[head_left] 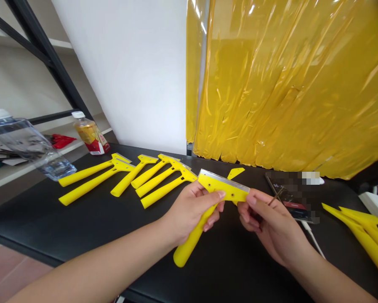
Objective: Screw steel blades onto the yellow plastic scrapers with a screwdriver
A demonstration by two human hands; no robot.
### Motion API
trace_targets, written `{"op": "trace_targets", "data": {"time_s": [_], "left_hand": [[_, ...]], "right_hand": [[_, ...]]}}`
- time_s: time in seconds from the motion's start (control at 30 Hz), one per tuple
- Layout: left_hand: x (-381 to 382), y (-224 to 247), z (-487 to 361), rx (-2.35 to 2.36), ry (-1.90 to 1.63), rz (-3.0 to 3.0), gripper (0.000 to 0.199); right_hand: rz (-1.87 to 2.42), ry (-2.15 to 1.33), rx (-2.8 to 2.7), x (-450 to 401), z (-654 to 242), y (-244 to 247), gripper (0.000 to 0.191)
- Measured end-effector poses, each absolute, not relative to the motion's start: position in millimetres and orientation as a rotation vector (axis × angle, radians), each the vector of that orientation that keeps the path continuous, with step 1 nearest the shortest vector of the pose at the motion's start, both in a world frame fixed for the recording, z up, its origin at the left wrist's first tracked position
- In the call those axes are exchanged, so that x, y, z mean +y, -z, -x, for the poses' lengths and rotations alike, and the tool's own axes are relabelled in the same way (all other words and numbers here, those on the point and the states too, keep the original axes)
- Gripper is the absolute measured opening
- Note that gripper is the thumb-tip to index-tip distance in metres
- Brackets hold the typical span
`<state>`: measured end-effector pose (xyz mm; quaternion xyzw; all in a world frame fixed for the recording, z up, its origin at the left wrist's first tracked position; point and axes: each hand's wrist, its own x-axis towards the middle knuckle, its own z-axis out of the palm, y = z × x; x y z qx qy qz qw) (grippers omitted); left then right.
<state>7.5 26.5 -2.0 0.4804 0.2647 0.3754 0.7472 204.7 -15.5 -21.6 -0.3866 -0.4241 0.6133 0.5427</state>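
My left hand [197,210] is closed round the neck of a yellow scraper [193,240], its thumb pressed on the head. A silvery metal strip runs along the head's upper edge, with two small holes or screws below. At the head's right end, the thumb and fingers of my right hand [271,223] pinch the corner. A thin brownish rod [276,195], perhaps a hex key, sticks out of that same hand; its other end is hidden. Behind the held scraper lies another yellow piece [236,172], partly covered.
Several yellow scrapers [163,193] lie on the black table [107,235] to the left. A clear bottle [34,143] and a juice bottle [89,132] stand beyond. At right are a phone [286,198] with a white cable, more yellow handles [362,231] and a white box [376,210].
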Motion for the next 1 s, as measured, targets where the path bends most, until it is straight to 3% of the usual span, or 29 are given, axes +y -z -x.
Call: {"op": "trace_targets", "data": {"time_s": [0.2,0.3,0.37,0.53,0.67,0.8,1.0], "left_hand": [[26.3,1.7,-8.0,0.621,-0.774,-1.054,0.033],[29.9,3.9,-7.0,0.67,-0.81,-1.051,0.034],[35.0,5.3,-4.9,0.711,-0.846,-1.054,0.035],[50.4,4.7,3.0,0.791,-0.939,-1.073,0.036],[56.8,3.3,6.3,0.83,-0.981,-1.082,0.035],[57.9,3.8,5.8,0.826,-0.992,-1.084,0.034],[57.1,4.4,4.8,0.821,-0.997,-1.105,0.037]], "right_hand": [[0.929,-1.503,-0.995,-15.7,-202.7,20.8,0.032],[0.902,-1.453,-0.968,-12.7,-204.7,18.3,0.013],[0.928,-1.36,-0.999,-8.8,-209.6,17.1,0.013],[1.493,-0.895,-1.528,-0.6,-232.0,20.2,0.024],[1.826,-0.608,-1.783,1.6,-244.9,22.7,0.015],[1.708,-0.618,-1.794,6.0,-246.4,19.4,0.021],[1.433,-0.657,-1.379,6.7,-243.7,14.4,0.031]]}}
